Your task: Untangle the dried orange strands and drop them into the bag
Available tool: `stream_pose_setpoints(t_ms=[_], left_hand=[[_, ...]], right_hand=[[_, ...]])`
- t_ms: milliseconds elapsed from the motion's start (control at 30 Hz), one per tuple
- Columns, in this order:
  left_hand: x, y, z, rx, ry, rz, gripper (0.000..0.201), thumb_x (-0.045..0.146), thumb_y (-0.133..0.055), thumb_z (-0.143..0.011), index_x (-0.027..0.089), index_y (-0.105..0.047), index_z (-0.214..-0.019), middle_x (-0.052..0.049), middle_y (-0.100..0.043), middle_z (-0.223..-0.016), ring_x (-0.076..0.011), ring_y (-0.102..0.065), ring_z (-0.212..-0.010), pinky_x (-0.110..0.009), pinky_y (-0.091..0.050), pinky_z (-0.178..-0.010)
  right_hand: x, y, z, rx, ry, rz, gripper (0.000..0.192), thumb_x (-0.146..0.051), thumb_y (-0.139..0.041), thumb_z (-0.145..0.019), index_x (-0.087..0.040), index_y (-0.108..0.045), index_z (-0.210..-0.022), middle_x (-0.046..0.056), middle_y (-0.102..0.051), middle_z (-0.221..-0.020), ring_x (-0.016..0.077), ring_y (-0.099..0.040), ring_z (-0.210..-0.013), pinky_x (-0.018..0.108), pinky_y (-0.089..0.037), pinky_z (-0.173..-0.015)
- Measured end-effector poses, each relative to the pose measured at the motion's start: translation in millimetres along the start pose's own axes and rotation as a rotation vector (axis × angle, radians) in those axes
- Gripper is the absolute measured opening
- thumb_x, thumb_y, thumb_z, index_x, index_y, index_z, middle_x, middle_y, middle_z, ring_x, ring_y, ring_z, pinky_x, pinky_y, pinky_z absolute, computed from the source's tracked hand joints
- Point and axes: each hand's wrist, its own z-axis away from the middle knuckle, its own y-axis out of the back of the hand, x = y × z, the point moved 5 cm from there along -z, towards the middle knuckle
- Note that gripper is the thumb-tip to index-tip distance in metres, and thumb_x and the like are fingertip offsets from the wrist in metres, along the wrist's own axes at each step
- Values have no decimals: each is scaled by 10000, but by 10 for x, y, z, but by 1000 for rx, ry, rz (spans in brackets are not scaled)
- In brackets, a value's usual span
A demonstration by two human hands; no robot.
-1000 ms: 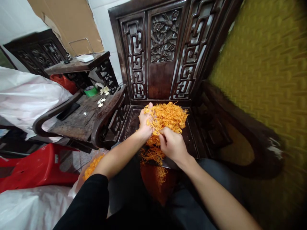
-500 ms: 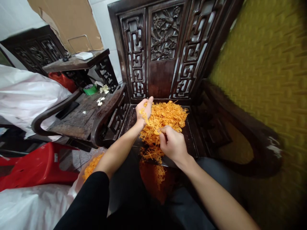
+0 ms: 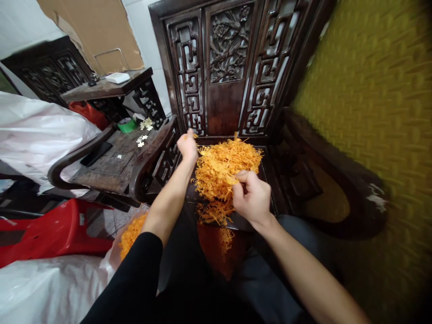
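A heap of tangled, stringy orange pieces (image 3: 226, 164) lies on the seat of a dark carved wooden chair (image 3: 227, 108). My left hand (image 3: 187, 146) is closed at the heap's far left side, with a bit of orange strand showing by its thumb. At the heap's near right, my right hand (image 3: 252, 195) pinches an orange piece between thumb and fingers. A thin yellow-orange stretch runs over the heap between the hands; whether it is one piece I cannot tell. More orange strands hang over the seat's front edge.
To the left stands another wooden chair (image 3: 108, 173) with green tape (image 3: 127, 125) and small pale pieces (image 3: 141, 141) on it. A bag of orange pieces (image 3: 133, 234), a red plastic stool (image 3: 64, 229) and white sacks (image 3: 37, 135) are nearby. A yellow woven surface (image 3: 378, 90) rises at right.
My left hand has moved left and slightly away from the heap, its fingers now closed. My right hand has shifted a little to the right, still pinching an orange piece.
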Motion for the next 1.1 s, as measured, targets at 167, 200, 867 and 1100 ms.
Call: stream_pose_setpoints(t_ms=[167,200,867,1100], left_hand=[[-37,-8,133,-267,315,252,397,411,-701,-887,212,-393,-733,109,-410,-486,-31,-266,-332,-177,-122,-374],[-14,-45,231,-370,339,272,352,384,-703,-884,207,-424,-762,85,-499,-533,-29,-311,-333,-169,-122,-361],[545,-108,1083,-817,672,487,683,771,-507,-883,189,-325,-576,54,-333,-490,-31,-306,-335,-161,-137,-304],[403,-84,1021,-657,570,339,528,556,-706,-878,169,-441,-636,8,-538,-647,-3,-387,-397,-155,-166,-318]], right_hand=[[329,203,3,130,-219,-412,159,-198,-677,-902,-217,-542,-820,16,-631,-767,139,-587,-643,278,-442,-593],[392,210,-18,155,-259,-521,189,-220,-694,-902,-219,-528,-812,2,-607,-738,130,-571,-621,274,-431,-582],[547,180,-97,161,-538,-858,385,-339,-823,-813,-229,-455,-797,-37,-561,-669,82,-474,-479,220,-274,-414],[610,169,-25,95,-493,-615,314,-379,-747,-872,-236,-476,-803,-5,-611,-674,117,-494,-496,262,-324,-450]])
